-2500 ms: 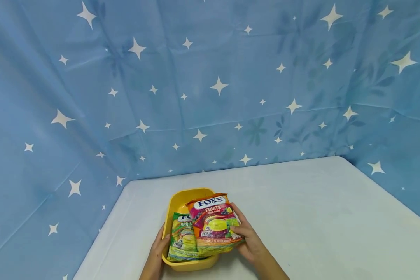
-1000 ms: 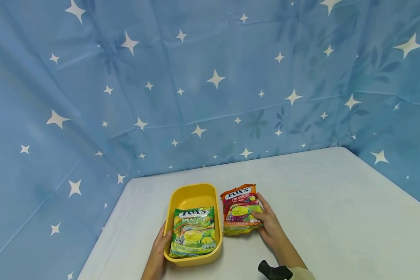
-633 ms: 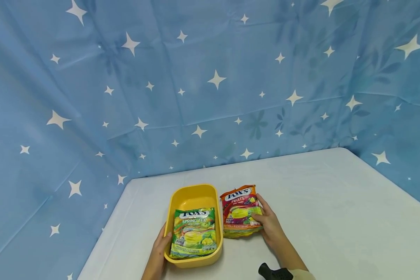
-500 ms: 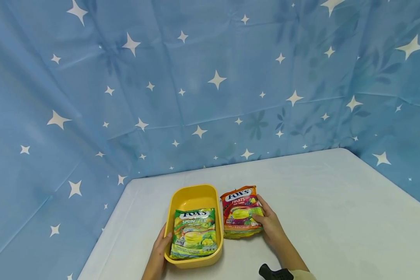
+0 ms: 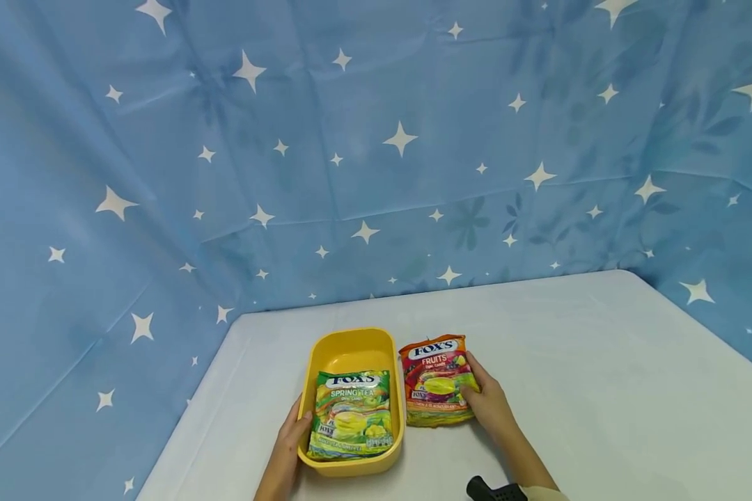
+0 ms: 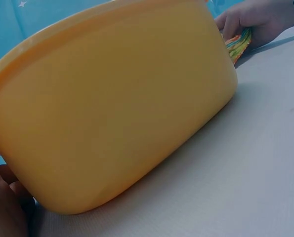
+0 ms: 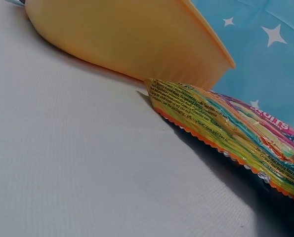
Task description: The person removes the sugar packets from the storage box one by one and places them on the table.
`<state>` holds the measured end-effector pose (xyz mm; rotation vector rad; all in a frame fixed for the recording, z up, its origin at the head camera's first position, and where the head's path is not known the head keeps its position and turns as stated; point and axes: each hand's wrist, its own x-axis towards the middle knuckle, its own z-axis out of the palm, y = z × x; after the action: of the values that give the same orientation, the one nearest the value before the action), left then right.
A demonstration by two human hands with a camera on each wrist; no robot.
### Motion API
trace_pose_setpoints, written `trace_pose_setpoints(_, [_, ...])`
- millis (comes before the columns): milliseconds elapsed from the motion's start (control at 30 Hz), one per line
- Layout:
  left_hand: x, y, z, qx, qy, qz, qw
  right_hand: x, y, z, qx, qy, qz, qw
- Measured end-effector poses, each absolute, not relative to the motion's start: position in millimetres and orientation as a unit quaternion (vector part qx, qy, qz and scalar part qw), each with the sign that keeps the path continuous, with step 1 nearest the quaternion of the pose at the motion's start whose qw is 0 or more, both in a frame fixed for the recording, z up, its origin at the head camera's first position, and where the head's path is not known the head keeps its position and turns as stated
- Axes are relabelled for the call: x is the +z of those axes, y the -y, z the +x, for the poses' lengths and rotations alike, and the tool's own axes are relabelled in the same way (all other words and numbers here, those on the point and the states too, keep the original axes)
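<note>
The left hand (image 5: 291, 438) holds a yellow plastic tub (image 5: 354, 355) by its left side, thumb at the rim. The left wrist view shows the tub's outer wall (image 6: 112, 103) close up, with fingers (image 6: 6, 202) at its lower left end. Inside the tub lies a green bag of Fox's Spring Tea candy (image 5: 351, 417), face up. Just right of the tub, the right hand (image 5: 491, 403) grips the right edge of a red and orange bag of Fox's Fruits candy (image 5: 435, 379), thumb on top. In the right wrist view the bag's crimped lower edge (image 7: 211, 133) is low over the table.
A white-covered table (image 5: 601, 390) extends to the right and behind the tub. Blue cloth with white stars (image 5: 351, 174) hangs along the back and sides. A black device (image 5: 495, 490) shows at the right forearm.
The right hand has carried the red candy bag from over the tub to its right side, uncovering the green bag. The left hand stays on the tub. The head view has shifted slightly.
</note>
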<state>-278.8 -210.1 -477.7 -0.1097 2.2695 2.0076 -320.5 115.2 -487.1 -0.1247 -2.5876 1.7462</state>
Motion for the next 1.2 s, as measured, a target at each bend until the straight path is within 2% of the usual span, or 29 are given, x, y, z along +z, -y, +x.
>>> trace_pose_setpoints(200, [-476.1,208.9,-278.7,0.657,-0.75,-0.046,0.059,-487.7,-116.7,-318.1,0.496,0.867,-0.03,0.024])
trace_pose_setpoints(333, [-478.4,209.0,-276.8,0.666,-0.745,-0.007,0.046,-487.8,-117.2,-317.2,0.473,0.88,-0.025,0.028])
trace_pose_setpoints(533, [-478.6,210.7,-275.8,0.675,-0.737,0.031,0.028,-486.6,-116.6,-318.1,0.451,0.89,0.009,0.065])
trace_pose_setpoints(833, [-475.4,210.1,-277.2,0.664,-0.744,-0.045,0.055,-486.4,-115.6,-319.3,0.438,0.898,-0.01,0.04])
trace_pose_setpoints(1200, [-475.3,208.4,-279.1,0.659,-0.749,-0.045,0.057,-490.1,-118.2,-319.7,0.41,0.91,0.009,0.068])
